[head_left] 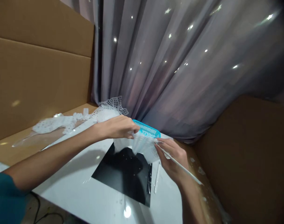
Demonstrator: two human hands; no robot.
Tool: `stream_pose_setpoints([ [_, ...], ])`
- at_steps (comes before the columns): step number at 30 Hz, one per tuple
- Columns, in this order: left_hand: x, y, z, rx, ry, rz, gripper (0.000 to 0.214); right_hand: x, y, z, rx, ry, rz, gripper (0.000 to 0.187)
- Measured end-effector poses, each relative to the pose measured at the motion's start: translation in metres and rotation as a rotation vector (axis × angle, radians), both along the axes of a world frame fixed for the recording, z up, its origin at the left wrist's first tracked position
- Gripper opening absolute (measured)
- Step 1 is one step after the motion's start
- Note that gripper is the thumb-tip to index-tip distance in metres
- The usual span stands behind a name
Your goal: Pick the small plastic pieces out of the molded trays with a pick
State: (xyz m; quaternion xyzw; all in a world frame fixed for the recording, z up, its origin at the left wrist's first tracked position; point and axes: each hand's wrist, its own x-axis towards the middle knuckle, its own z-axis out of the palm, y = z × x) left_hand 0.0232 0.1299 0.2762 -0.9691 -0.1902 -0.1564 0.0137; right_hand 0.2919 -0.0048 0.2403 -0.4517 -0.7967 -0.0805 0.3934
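A piece of thin white gathered fabric (144,144) is stretched between my hands over the far edge of a glossy black sheet (130,177). My left hand (124,126) is closed, pinching the fabric's upper left edge. At the fabric's right end, my right hand (173,152) is closed on its edge, and a thin white stick (182,168) slants from those fingers down to the right across the hand. Just behind the fabric stands a blue plastic basket (145,126) with small pale blue pieces in it; the fabric hides its near side.
White eyelet lace (115,104) is heaped at the back left, beside lace strips (54,123) on clear plastic. Another white stick (157,179) lies right of the black sheet on the white table (104,193). Cardboard panels (44,71) flank the table; a grey curtain (151,62) hangs behind.
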Motion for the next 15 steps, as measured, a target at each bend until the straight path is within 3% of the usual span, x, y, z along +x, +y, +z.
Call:
stream_pose_setpoints([
  [2, -0.004, -0.008, -0.008, 0.031, -0.036, -0.018, 0.01, 0.007, -0.007, -0.003, 0.017, -0.014, 0.018, 0.018],
  [4, -0.011, -0.022, -0.034, 0.018, -0.038, -0.018, 0.021, 0.01, -0.024, -0.019, -0.046, -0.033, 0.019, 0.016],
  [6, -0.022, -0.042, -0.076, -0.042, 0.049, -0.014, 0.032, 0.009, -0.047, -0.05, -0.16, -0.047, 0.048, 0.018],
  [10, -0.054, -0.093, -0.165, -0.277, 0.173, 0.025, 0.033, -0.002, -0.096, -0.141, -0.559, -0.004, 0.111, 0.027],
  [13, -0.074, -0.118, -0.202, -0.426, 0.096, 0.068, 0.031, -0.012, -0.12, -0.189, -0.653, 0.235, 0.039, 0.047],
  [15, -0.078, -0.121, -0.213, -0.43, 0.031, 0.142, 0.038, -0.019, -0.123, -0.2, -0.668, 0.363, -0.039, 0.045],
])
